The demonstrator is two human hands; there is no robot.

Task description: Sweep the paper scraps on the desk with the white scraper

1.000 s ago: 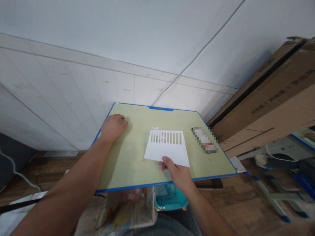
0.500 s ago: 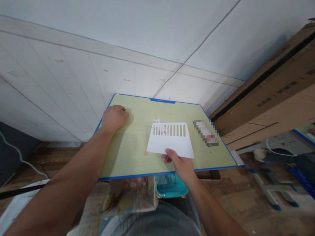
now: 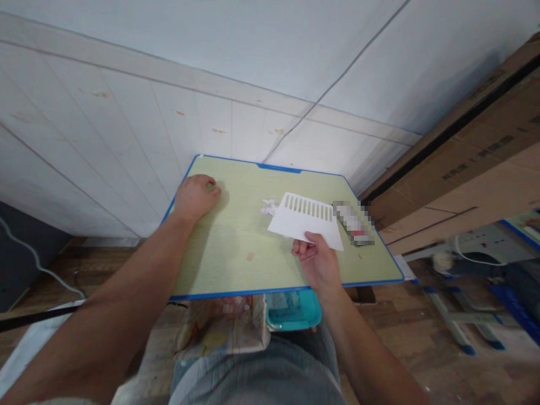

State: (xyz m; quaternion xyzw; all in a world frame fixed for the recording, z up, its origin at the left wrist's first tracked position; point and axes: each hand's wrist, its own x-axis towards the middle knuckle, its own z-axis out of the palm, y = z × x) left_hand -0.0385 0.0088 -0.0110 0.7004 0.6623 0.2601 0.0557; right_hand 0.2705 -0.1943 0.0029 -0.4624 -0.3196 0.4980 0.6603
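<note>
My right hand (image 3: 320, 264) pinches the near edge of a white card with a row of slots (image 3: 307, 225), thumb on top and fingers beneath. The card is tilted above the table, its slotted edge pointing away from me. Beside its left edge lie a few small crumpled white scraps (image 3: 269, 208), partly covered by the card. At the left side of the green table (image 3: 228, 247), my left hand (image 3: 197, 197) rests with loosely curled fingers. A gap shows between its thumb and forefinger, and nothing is visible in it.
A pixelated flat item (image 3: 353, 224) lies at the table's right. A tan mark (image 3: 250, 257) is on the near surface. Below the front edge are a teal basket (image 3: 293, 326) and an open bag (image 3: 248, 337). Cardboard boxes (image 3: 472, 163) lean at the right; a wall stands behind.
My right hand has moved the slotted card up and to the right and turned it clockwise, uncovering more of the white scraps and the tan mark. My left hand has stayed in place.
</note>
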